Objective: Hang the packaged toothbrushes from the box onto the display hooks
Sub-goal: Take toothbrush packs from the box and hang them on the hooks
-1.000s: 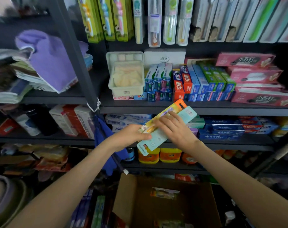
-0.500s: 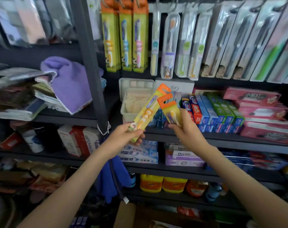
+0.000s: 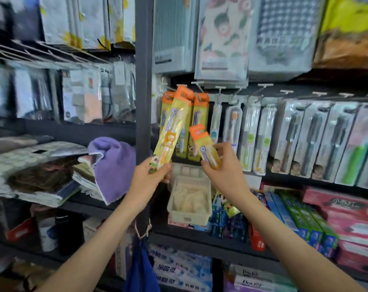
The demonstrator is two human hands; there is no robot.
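Left hand (image 3: 149, 178): grips the bottom of a yellow toothbrush pack (image 3: 172, 131), its orange top raised among the hanging packs (image 3: 199, 123). Right hand (image 3: 225, 171): pinches a second yellow pack (image 3: 204, 144), held lower.

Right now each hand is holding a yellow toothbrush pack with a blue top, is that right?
Not blue: the head view shows orange tops. The left hand holds one yellow toothbrush pack, and the right hand holds a second pack.
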